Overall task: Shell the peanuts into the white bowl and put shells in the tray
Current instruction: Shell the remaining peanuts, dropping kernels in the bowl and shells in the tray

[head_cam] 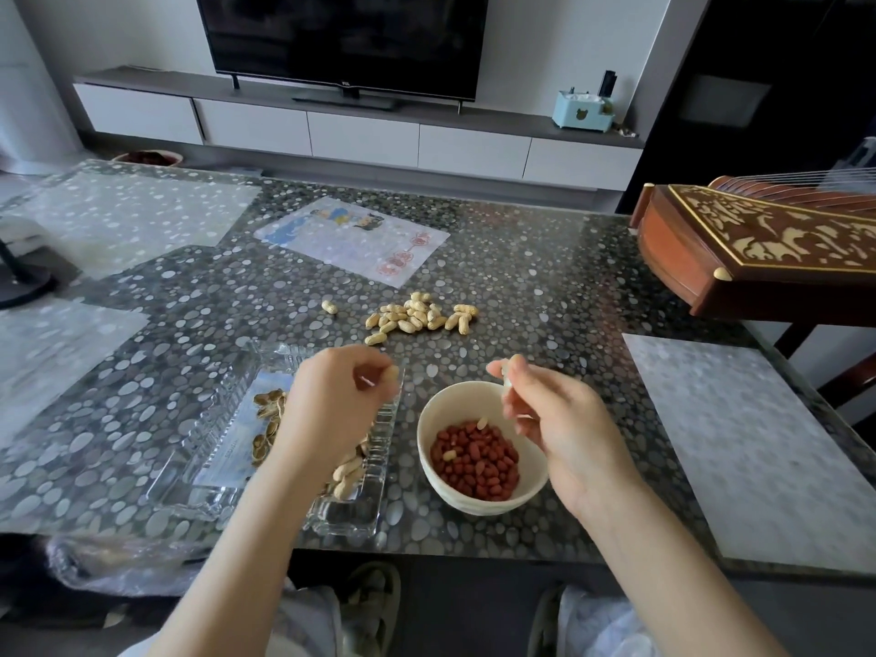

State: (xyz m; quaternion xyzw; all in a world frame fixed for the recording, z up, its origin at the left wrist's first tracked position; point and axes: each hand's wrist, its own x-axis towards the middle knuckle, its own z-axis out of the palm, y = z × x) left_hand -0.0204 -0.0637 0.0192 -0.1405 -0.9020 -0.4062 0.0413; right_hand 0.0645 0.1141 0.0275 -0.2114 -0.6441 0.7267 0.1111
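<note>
A white bowl (pixel 433 471) with several red-skinned kernels (pixel 476 459) stands on the pebble-patterned table. To its left lies a clear glass tray (pixel 208 438) with empty shells (pixel 268 426). My left hand (pixel 332 410) hovers over the tray, pinching a pale shell half (pixel 391 373). Over the bowl's far rim, my right hand (pixel 554 419) holds another shell piece (pixel 507 377). One pale kernel (pixel 482 423) is in the air above the bowl. A pile of unshelled peanuts (pixel 417 317) lies farther back.
A printed sheet (pixel 353 241) lies at the table's middle back. A carved wooden zither (pixel 758 248) juts over the right edge. A pale mat (pixel 758 448) covers the right side. A TV cabinet (pixel 360 130) stands beyond the table.
</note>
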